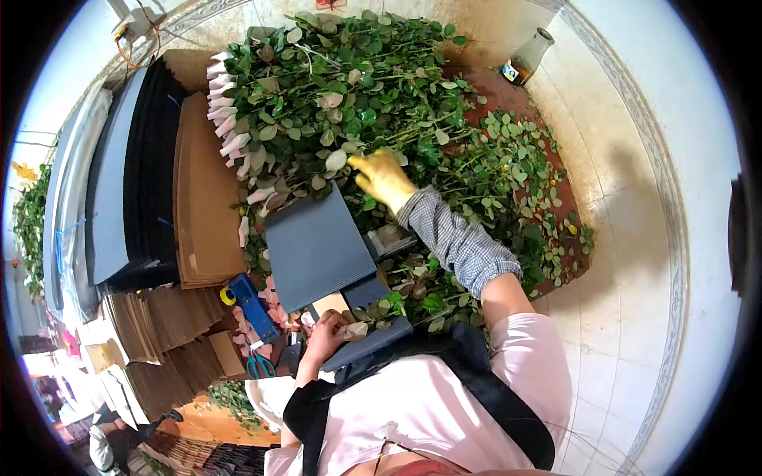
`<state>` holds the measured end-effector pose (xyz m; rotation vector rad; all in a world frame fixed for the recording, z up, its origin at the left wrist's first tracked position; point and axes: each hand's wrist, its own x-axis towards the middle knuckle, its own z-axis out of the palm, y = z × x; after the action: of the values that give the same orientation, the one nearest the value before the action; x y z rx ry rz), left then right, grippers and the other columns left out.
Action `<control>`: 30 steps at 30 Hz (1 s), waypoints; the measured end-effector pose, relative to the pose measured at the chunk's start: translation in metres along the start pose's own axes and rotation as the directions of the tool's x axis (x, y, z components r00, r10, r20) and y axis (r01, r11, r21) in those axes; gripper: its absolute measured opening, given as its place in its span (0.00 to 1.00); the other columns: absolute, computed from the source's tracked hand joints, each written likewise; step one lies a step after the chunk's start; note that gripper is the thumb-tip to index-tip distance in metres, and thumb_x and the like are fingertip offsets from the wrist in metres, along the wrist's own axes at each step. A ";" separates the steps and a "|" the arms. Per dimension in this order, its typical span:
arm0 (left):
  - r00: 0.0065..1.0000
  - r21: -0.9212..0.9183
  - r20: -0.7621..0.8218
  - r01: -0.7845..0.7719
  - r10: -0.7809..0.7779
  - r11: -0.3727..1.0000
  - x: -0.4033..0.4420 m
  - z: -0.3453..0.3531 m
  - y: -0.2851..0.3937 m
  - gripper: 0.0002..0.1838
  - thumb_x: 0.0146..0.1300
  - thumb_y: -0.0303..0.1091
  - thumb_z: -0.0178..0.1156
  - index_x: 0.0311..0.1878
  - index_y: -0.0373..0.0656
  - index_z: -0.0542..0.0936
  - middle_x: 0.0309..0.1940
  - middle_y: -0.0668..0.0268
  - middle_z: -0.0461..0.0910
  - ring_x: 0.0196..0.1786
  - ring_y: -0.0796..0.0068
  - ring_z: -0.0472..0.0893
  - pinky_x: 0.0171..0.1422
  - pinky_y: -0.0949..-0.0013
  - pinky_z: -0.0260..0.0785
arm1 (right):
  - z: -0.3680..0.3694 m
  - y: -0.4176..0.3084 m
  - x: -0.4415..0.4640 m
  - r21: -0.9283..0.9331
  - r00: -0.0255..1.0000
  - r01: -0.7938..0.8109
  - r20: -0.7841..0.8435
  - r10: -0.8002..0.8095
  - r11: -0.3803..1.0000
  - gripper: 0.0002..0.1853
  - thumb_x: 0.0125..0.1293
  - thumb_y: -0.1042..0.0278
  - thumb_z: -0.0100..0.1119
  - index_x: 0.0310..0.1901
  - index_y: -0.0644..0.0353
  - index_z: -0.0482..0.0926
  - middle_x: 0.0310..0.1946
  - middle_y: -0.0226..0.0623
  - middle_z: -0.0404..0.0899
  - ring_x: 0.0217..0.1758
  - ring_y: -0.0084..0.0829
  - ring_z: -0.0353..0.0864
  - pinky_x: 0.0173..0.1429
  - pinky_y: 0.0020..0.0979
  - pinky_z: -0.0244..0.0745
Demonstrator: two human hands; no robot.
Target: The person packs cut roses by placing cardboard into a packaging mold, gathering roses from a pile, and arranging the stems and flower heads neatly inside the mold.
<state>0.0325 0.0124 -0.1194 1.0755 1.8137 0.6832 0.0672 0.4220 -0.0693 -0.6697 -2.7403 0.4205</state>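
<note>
My left hand [324, 336], bare, is at the lower middle with its fingers curled round the pale head of a rose [354, 330]. The rose's leafy stem seems to run to the right over a dark grey board [373, 343]. My right hand [384, 178], in a yellow glove with a checked sleeve [456, 238], is stretched over a large pile of leafy rose stems [357, 95]. Its fingers are apart, one close to a pale leaf [336, 161], and I see nothing held. Grey corrugated sheets [317, 246] lie stacked between my hands.
White-wrapped rose heads [226, 103] line the pile's left edge. Cardboard sheets [208, 190] and grey boards [111, 182] stand at the left. A blue tool [254, 305], teal scissors [259, 366] and pink petals [274, 297] lie left of my left hand. A glass bottle [528, 57] stands at the back right.
</note>
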 end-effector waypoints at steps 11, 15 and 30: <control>0.995 -0.035 -0.070 -0.078 0.075 0.996 -0.001 -0.001 0.006 0.09 0.58 0.19 0.64 0.42 0.35 0.80 0.46 0.57 0.77 0.47 0.57 0.82 0.51 0.62 0.76 | 0.056 0.039 0.067 -0.612 0.975 0.009 0.182 0.130 0.791 0.11 0.67 0.66 0.54 0.44 0.49 0.86 0.51 0.30 0.83 0.65 0.34 0.73 0.72 0.42 0.60; 0.990 0.014 -0.091 -0.104 0.105 0.994 -0.001 -0.002 0.011 0.09 0.57 0.20 0.65 0.42 0.35 0.80 0.44 0.56 0.78 0.49 0.55 0.81 0.53 0.62 0.75 | 0.020 0.032 0.083 -0.312 0.931 -0.114 -0.364 -0.008 0.943 0.11 0.64 0.64 0.62 0.47 0.49 0.85 0.55 0.32 0.84 0.64 0.36 0.77 0.75 0.44 0.60; 0.973 0.182 -0.142 -0.155 0.182 0.971 0.011 0.030 -0.049 0.13 0.55 0.26 0.68 0.45 0.40 0.82 0.46 0.55 0.78 0.49 0.50 0.81 0.53 0.58 0.76 | -0.136 0.045 0.048 -0.366 0.961 -0.152 -0.273 0.050 0.918 0.19 0.57 0.69 0.70 0.52 0.51 0.84 0.68 0.35 0.75 0.76 0.39 0.66 0.81 0.41 0.53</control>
<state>0.0375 -0.0002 -0.1756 1.3336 1.9590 0.7420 0.0909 0.5120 0.0499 -0.8949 -2.5580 -0.1862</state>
